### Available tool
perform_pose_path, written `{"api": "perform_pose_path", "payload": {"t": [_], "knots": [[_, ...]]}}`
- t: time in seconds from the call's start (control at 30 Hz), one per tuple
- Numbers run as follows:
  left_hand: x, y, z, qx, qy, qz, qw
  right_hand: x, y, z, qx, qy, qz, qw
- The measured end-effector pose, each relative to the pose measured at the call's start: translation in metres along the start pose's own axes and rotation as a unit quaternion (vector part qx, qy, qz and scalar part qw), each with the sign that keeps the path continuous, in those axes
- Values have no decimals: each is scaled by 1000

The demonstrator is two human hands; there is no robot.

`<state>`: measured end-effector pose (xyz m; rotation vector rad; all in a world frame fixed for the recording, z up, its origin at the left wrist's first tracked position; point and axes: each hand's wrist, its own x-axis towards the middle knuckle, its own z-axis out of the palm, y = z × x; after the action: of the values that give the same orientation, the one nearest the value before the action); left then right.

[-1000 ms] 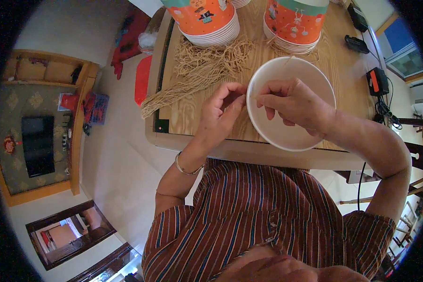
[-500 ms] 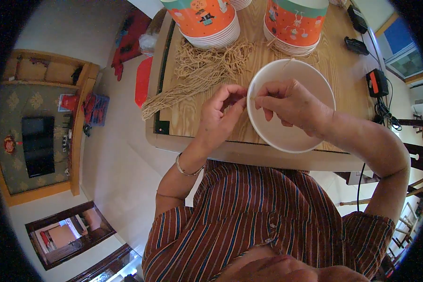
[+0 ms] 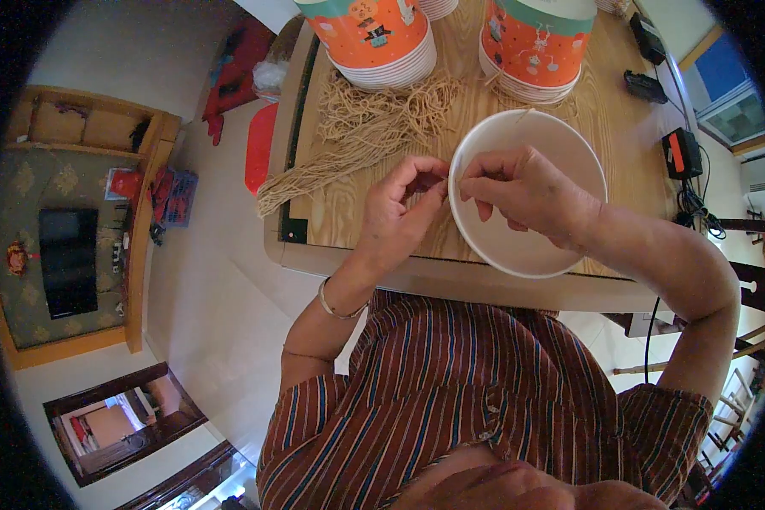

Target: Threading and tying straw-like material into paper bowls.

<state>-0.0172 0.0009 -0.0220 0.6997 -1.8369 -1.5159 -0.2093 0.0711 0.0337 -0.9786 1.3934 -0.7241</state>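
A white paper bucket (image 3: 561, 246) stands on the table in front of me, its mouth toward me. My left hand (image 3: 405, 200) is at the outside of its left rim, thumb and fingers pinched together; what lies between them is too small to tell. Inside the mouth, my right hand (image 3: 531, 194) pinches close to the same part of the rim. A small tan bit that looks like cord shows at its fingertips. Another short piece of tan cord (image 3: 529, 110) sits at the bucket's far rim. A loose bundle of tan cords (image 3: 348, 157) lies left of the bucket.
Two stacks of orange and green printed paper buckets (image 3: 374, 38), (image 3: 537, 47) stand at the back of the wooden table (image 3: 331, 225). Black adapters (image 3: 682, 153) and cables lie along the right side. A red stool (image 3: 261, 149) is beyond the left edge.
Both hands keep nearly the same pinched pose at the bucket's left rim. The whole view has shifted very slightly; nothing else visibly moves.
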Motion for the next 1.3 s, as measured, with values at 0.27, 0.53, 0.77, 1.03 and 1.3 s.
{"api": "perform_pose_path", "payload": {"t": [0.27,0.53,0.77,1.03,1.3], "knots": [[-2,1,0,10,9,-4,1000,3,1,-1,-31,-6,2,1000],[0,5,2,87,18,52,995,4,-2,0,-29,-1,-2,1000],[2,4,2,202,24,139,969,3,0,1,7,-9,2,1000],[4,7,5,259,37,195,945,4,2,0,16,-17,8,1000],[1,1,7,215,49,143,965,4,2,-1,-4,-20,-4,1000]]}}
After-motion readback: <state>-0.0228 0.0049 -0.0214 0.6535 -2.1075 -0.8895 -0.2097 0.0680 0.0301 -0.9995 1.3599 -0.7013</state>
